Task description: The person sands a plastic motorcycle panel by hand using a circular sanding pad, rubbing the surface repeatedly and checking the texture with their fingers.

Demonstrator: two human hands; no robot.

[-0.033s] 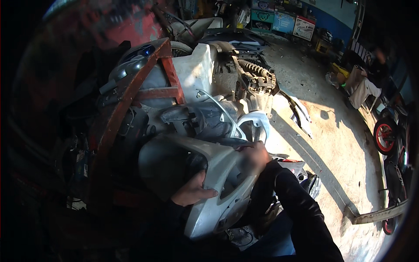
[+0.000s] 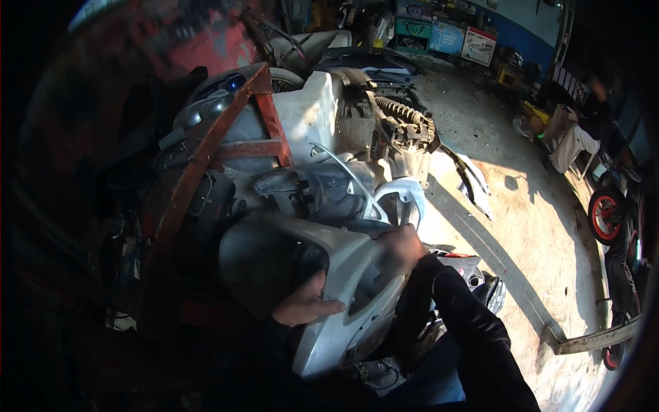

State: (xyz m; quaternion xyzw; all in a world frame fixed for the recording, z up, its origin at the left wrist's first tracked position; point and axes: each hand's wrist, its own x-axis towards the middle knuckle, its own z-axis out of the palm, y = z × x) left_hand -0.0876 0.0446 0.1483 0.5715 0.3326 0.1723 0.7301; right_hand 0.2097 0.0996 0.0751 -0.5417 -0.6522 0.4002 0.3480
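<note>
Sunlight is slanting across a concrete floor [image 2: 570,268], and a long shadow is running over its bright patch. Along the far wall several printed things are standing: a green bin [image 2: 413,44] with a cartoon animal face, a blue box [image 2: 446,36] showing pale lettering, and beside it a white box [image 2: 478,45] bearing a picture and a red edge. At the right a dark motorbike [image 2: 621,281] with a red-rimmed wheel [image 2: 605,214] is showing light lettering on its side. Another person [image 2: 596,110] is sitting in the shade behind it.

Right in front of the wearer, a silver panel [image 2: 317,350] with large openings is lying tilted. The left hand [image 2: 305,302] is grasping it — the thumb is pressing on top while the fingers are curling round the rim of an opening. The right hand [image 2: 403,248] is resting at its upper right edge; blur is hiding the fingers, so I cannot tell whether they are gripping. Just beyond, a pale curved part [image 2: 403,185] is sitting near that hand, and a red metal frame [image 2: 199,161] is rising on the left.
</note>
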